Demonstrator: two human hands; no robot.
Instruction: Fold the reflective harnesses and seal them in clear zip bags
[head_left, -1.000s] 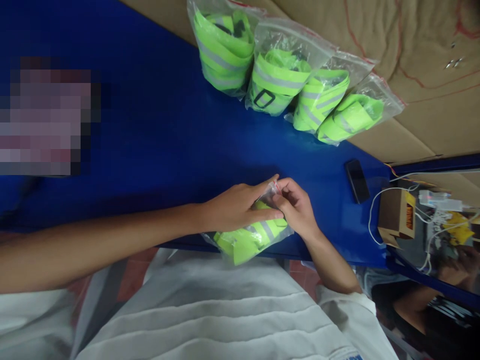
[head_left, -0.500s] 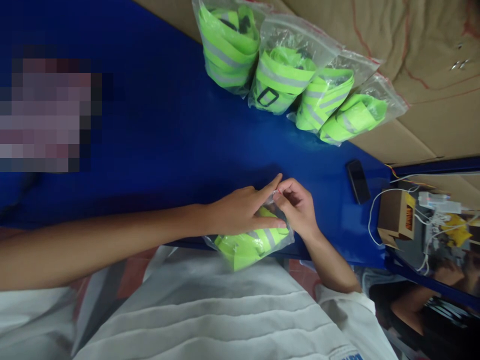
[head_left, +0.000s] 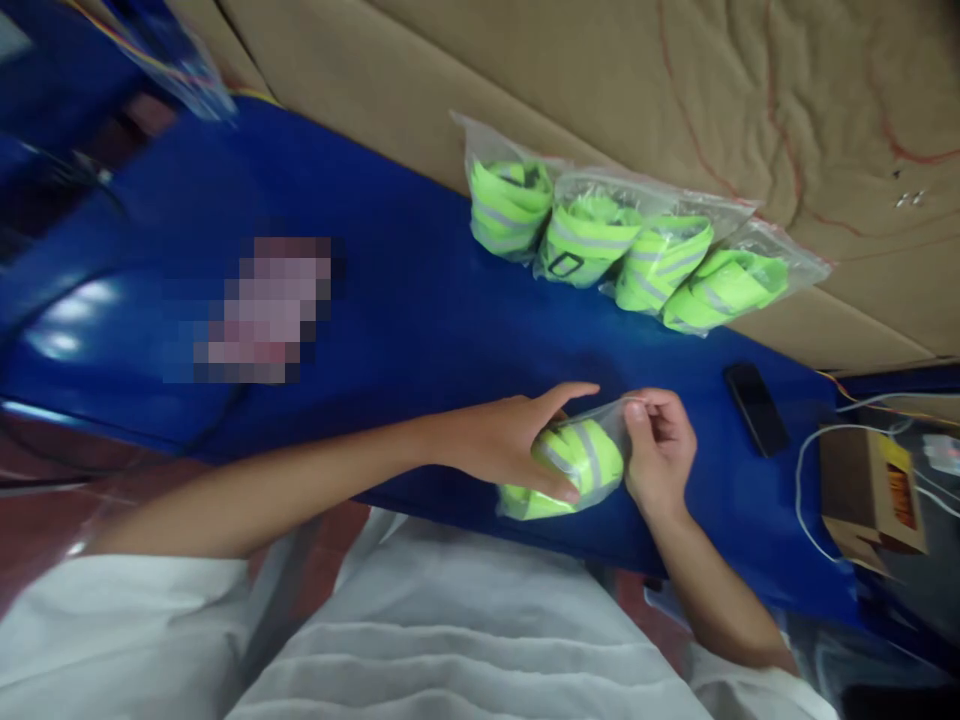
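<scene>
A pixelated patch [head_left: 264,310] on the blue table [head_left: 390,300] hides whatever lies there. The left hand [head_left: 510,445] covers part of the bagged green band [head_left: 581,460]. The cardboard box [head_left: 874,490] at right runs off the edge, its printing unreadable.

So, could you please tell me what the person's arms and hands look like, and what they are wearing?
Both forearms are bare from wrist to above the elbow. The left hand and right hand wear no gloves, and no rings, watch or bracelets show. White short sleeves show at the upper arms; the right sleeve ends near the elbow. The shirt is white and creased.
</scene>
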